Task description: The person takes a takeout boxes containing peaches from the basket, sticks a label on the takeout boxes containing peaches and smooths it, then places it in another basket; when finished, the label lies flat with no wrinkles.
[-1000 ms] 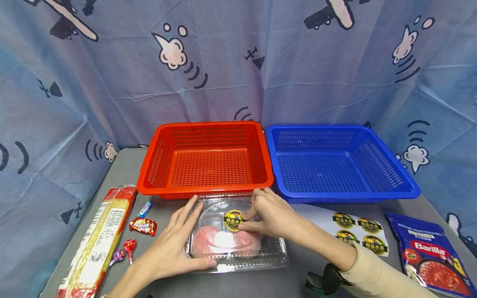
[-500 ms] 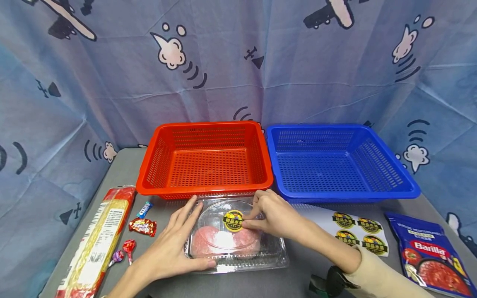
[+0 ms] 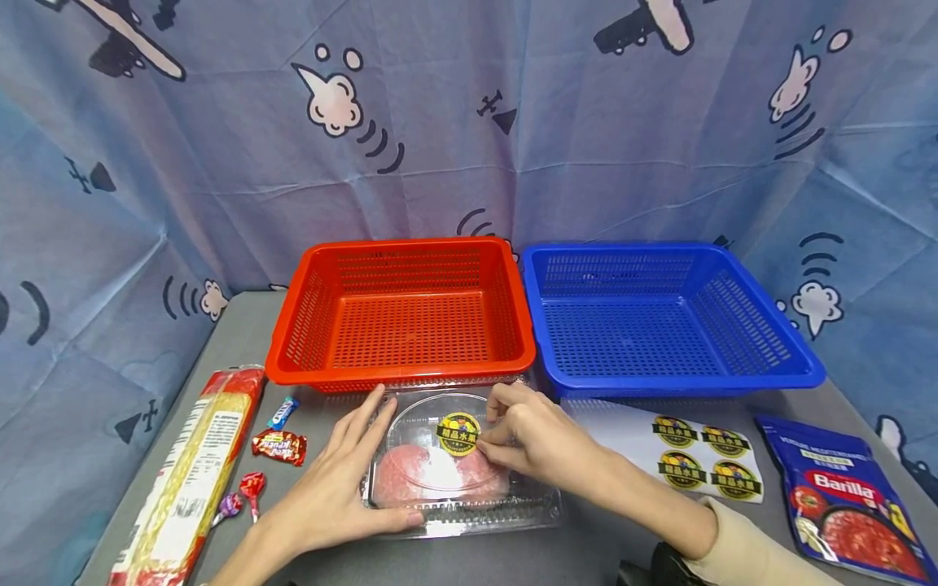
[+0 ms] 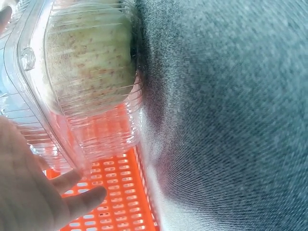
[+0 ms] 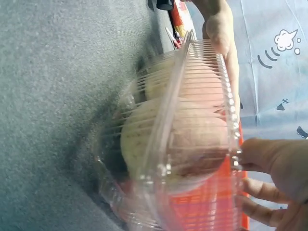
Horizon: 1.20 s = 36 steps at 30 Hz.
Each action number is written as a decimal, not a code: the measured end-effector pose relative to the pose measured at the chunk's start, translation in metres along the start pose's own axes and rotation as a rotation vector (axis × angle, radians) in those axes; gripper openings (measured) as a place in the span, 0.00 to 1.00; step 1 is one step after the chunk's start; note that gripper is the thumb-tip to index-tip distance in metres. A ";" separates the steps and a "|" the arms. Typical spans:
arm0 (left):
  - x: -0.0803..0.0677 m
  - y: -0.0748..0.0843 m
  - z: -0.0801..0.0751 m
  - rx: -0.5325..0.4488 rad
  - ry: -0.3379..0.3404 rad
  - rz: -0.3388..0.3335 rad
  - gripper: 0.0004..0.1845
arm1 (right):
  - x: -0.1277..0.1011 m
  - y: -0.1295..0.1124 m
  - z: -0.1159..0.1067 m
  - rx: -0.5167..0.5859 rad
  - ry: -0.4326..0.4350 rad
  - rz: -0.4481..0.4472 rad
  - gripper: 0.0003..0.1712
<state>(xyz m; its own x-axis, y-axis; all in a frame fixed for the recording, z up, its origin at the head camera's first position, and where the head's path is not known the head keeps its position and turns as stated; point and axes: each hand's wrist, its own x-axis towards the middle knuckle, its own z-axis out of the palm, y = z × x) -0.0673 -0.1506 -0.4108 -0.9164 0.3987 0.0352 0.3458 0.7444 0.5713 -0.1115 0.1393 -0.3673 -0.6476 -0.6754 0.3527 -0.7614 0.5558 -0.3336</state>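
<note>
A clear plastic clamshell box [image 3: 506,509] stands before the red basket. Inside are two round, pale green and pink fruits [image 5: 173,139], which look like apples. On the lid sits a round black-and-yellow sticker [image 3: 458,434]. My left hand [image 3: 330,480] rests along the box's left side, with straight fingers at the far left corner and the thumb at the front edge. My right hand [image 3: 535,435] is over the lid's right half, thumb tip right by the sticker's right edge; its loosely bent fingers [image 5: 262,190] meet the lid in the right wrist view.
A red basket [image 3: 399,379] and a blue basket [image 3: 681,382] stand behind. At right lie a sticker sheet [image 3: 623,427] and a Barilla pouch [image 3: 843,488]. At left are a noodle packet [image 3: 194,472], wrapped candies [image 3: 280,446] and two lollipops [image 3: 252,484].
My right thumb and index finger have slid off the sticker to the right, onto the lid beside it. My left hand and the box have stayed in place.
</note>
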 end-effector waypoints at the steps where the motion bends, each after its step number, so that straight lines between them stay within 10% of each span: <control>1: 0.000 0.000 0.000 -0.002 -0.002 -0.003 0.68 | 0.000 0.000 0.001 0.000 0.003 0.009 0.11; 12: 0.000 0.000 0.000 0.002 0.001 -0.005 0.67 | 0.003 -0.008 0.004 -0.046 -0.022 0.228 0.11; 36: 0.000 -0.001 0.000 0.003 -0.009 -0.006 0.67 | 0.017 -0.003 0.000 0.025 -0.246 0.152 0.17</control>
<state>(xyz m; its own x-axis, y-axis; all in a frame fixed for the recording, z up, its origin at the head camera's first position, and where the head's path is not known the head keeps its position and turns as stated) -0.0674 -0.1513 -0.4108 -0.9165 0.3993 0.0245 0.3411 0.7480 0.5693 -0.1206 0.1263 -0.3602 -0.7255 -0.6841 0.0749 -0.6529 0.6498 -0.3892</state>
